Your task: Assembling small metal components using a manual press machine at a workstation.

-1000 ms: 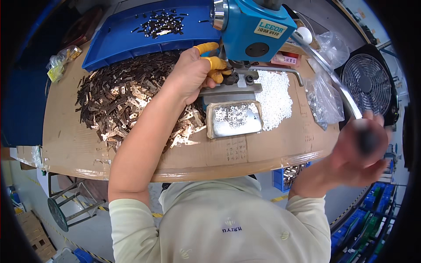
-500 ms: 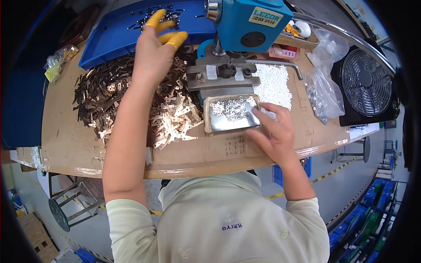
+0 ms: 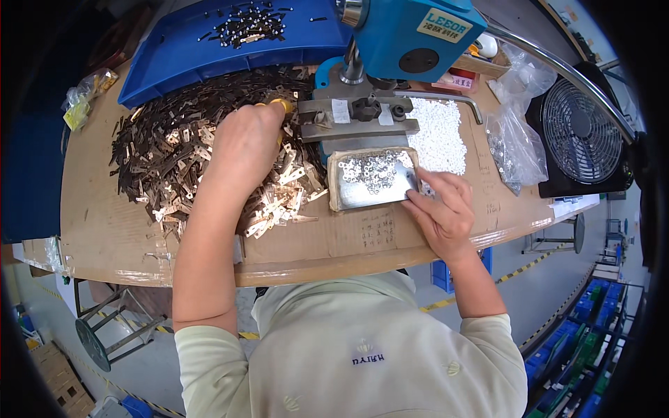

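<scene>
My left hand (image 3: 245, 145) is over a heap of thin copper strips (image 3: 171, 164), beside the press base. Yellow covers show on its curled fingers; the fingertips and anything between them are hidden. At the right edge of a shallow metal tray (image 3: 359, 198), my right hand (image 3: 448, 212) has its thumb and forefinger apart, touching the rim. Small silvery ring-shaped pieces (image 3: 376, 171) lie across the tray's far part. Behind it stands a blue press (image 3: 421, 42) above a steel fixture (image 3: 362, 125), whose slot shows no strip that I can make out.
A blue bin (image 3: 150, 70) at the far left holds dark strips with white tips (image 3: 251, 24). Small white parts (image 3: 439, 132) are heaped right of the fixture. A hex key (image 3: 460, 101), plastic bags (image 3: 516, 150) and a black fan (image 3: 582, 129) lie further right.
My left hand has come back from over the blue bin to the copper strips, its fingers curling. My right thumb has moved up to the tray's edge, nearer the forefinger.
</scene>
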Demonstrator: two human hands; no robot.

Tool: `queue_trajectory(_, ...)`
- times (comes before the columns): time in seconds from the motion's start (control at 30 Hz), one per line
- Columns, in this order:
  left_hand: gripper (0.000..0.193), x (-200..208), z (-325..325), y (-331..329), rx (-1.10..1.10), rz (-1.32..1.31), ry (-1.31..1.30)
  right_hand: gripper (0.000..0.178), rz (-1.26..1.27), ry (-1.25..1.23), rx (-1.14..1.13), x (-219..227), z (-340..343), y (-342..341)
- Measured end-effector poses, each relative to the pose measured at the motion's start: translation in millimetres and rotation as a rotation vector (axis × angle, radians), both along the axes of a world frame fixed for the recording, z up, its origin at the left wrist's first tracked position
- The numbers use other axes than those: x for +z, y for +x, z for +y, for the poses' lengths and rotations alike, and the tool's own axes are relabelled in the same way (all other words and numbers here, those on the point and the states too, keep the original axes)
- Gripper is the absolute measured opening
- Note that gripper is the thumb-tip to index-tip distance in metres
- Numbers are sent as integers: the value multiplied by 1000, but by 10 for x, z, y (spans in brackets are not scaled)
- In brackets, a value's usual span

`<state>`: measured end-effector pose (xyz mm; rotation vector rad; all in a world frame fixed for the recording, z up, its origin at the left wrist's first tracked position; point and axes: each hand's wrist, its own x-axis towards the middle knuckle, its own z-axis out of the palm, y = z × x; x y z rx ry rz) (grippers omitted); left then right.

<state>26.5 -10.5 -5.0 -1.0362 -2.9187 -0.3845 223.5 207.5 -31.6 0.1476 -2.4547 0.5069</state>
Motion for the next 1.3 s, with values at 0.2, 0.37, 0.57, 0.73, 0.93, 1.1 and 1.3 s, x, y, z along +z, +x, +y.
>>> queue_trajectory(0.2, 28, 2, 12, -36, 82, -201, 376, 11, -106, -264, 52, 52, 19, -105)
queue_trajectory(0.37, 28, -73, -4, -99, 124, -465, 784, 6, -249, -285, 26, 346, -43, -455)
queue_trajectory(0.57, 29, 24, 3, -99, 130, -703, 1027, 5, -207, -162, 31, 252, 87, -391)
queue_trajectory(0.73, 29, 77, 48, -20, 141, -818, 1120, 7, -198, -211, 17, 208, 91, -345)
queue_trajectory(0.93, 28, 69, 137, 55, 102, -901, 1133, 10, -226, -160, 14, 284, 49, -355)
queue_trajectory(1.1, 29, 44, 158, 83, 96, -930, 1126, 12, -184, 2, 44, 273, 72, -257)
queue_trajectory(1.3, 29, 37, 184, 90, 95, -945, 1118, 13, -154, -132, 22, 189, 95, -126)
